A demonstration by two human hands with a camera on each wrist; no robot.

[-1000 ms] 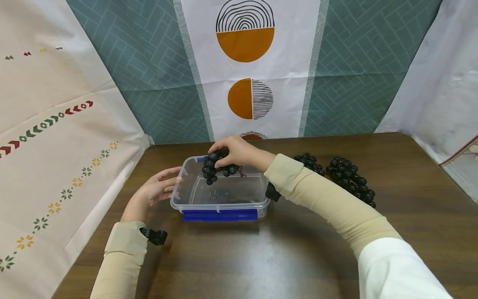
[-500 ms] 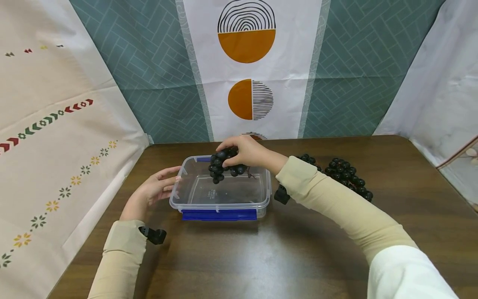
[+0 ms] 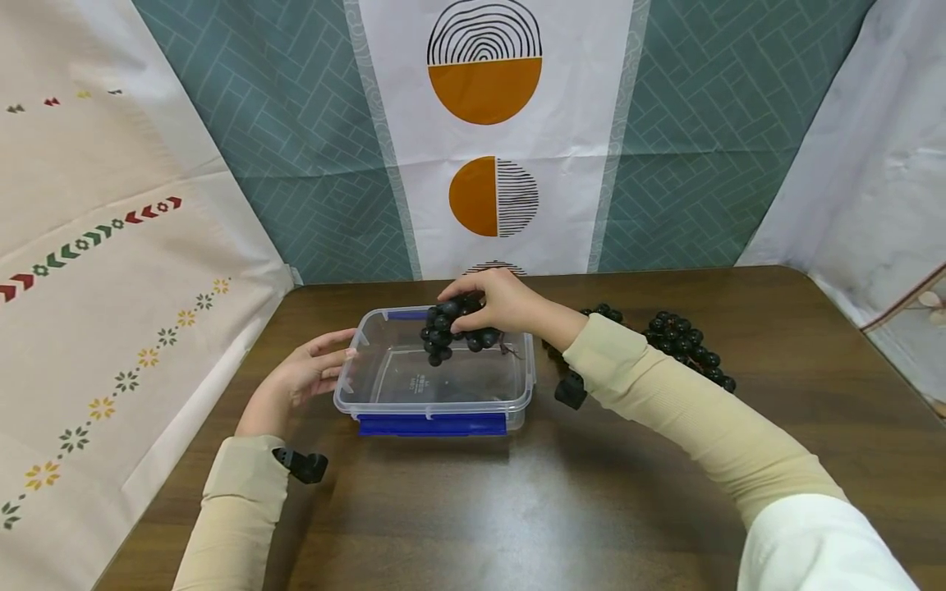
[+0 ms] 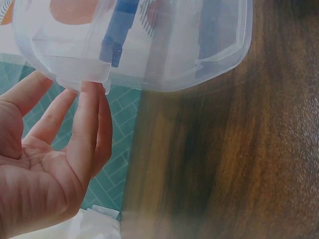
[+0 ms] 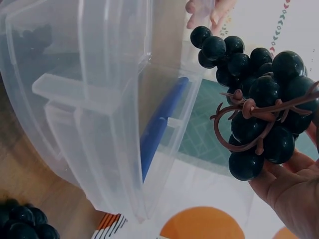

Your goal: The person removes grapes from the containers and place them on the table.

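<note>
A clear plastic food container (image 3: 436, 394) with blue side clips stands on the table. Along its left side, my left hand (image 3: 314, 368) touches the rim with fingertips of fairly straight fingers; the left wrist view shows those fingers (image 4: 85, 117) against the container's end. Over the container, my right hand (image 3: 502, 304) grips a bunch of dark grapes (image 3: 439, 328) between thumb and fingers. A brown curled stem (image 5: 249, 107) sticks out of the bunch in the right wrist view. The grapes hang above the rim, apart from the container wall in that view.
Right of the container lies another bunch of dark grapes (image 3: 683, 341), and a further bunch (image 3: 606, 312) is partly hidden by my right forearm. The wooden table (image 3: 443, 509) ends at a patterned cloth backdrop (image 3: 332, 205).
My right hand has moved a little to the right with the grapes, still over the container. My left hand stays at the container's left side.
</note>
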